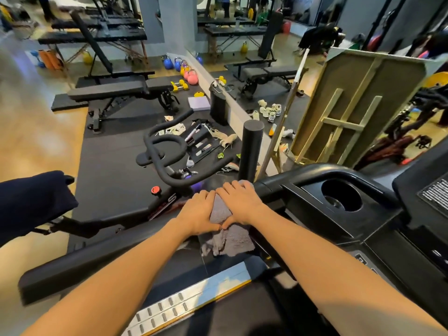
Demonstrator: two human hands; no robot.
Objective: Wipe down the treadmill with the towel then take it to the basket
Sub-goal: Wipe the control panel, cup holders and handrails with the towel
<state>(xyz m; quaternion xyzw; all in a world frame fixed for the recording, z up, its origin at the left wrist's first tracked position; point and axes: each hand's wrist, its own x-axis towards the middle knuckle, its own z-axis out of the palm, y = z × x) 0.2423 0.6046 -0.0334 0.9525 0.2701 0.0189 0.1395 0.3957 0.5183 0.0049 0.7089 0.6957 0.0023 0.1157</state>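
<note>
step: looks like the wiping part, not the basket run yet. Both hands are on the towel (228, 235), working the treadmill (344, 229) handrail at the left end of its console.
left hand (197, 214): fingers wrapped round the towel and the rail under it, thumb tucked below.
right hand (240, 202): same deal, curled over the towel from the console side, thumbs nearly meeting.
towel look: grey, fuzzy terry, bunched over the rail with a ragged tail hanging below the hands.
next move: I'd guess slide along the rail toward the cup holder (340, 196), keeping pressure even so the loose tail doesn't slip off.
basket: can't spot one anywhere.
</note>
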